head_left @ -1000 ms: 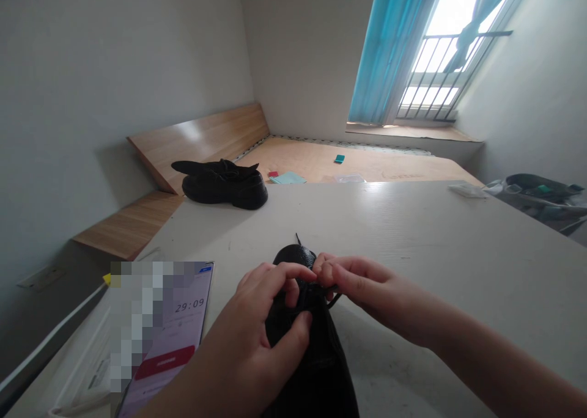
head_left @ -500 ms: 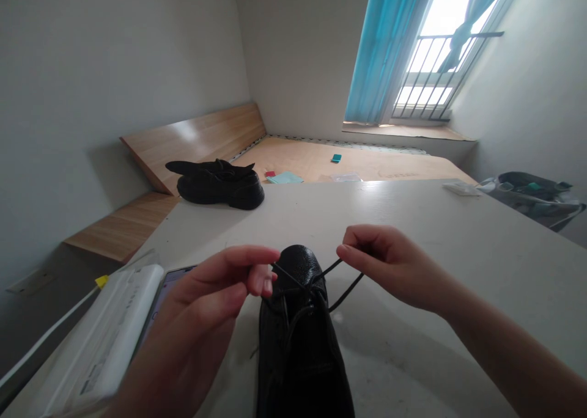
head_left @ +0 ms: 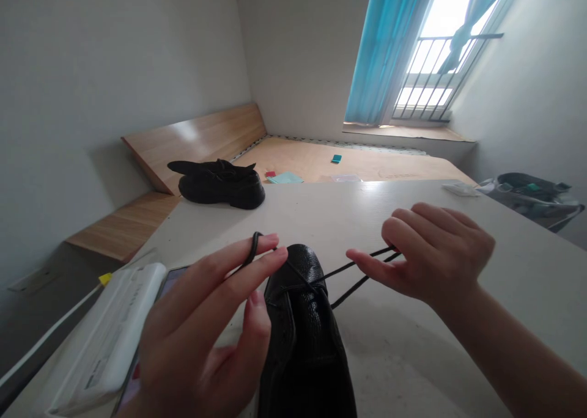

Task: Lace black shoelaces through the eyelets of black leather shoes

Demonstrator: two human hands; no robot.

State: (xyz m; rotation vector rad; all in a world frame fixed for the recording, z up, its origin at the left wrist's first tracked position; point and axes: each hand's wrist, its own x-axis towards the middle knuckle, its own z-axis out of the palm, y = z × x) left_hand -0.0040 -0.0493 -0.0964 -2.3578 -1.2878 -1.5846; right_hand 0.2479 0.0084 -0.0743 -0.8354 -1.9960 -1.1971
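A black leather shoe [head_left: 305, 338] stands on the white table, its toe pointing away from me. Its black lace [head_left: 351, 268] crosses over near the toe. To the left of the shoe, my left hand [head_left: 211, 320] has the lace looped over its index finger and pinched between index and middle fingers. On the other side my right hand [head_left: 431, 253] grips the lace with curled fingers, thumb stretched toward the shoe, and two strands run taut from it to the shoe.
Another black shoe [head_left: 222, 183] stands at the table's far left edge. A white box-like device [head_left: 107, 338] with a cable and a phone [head_left: 169, 283] lie left. A clear plastic packet [head_left: 460, 189] lies far right, near a bag [head_left: 532, 195].
My right hand has moved right and slightly up, drawing out longer strands of lace. My left hand has turned, with its fingers extended and lace looped over the index finger.
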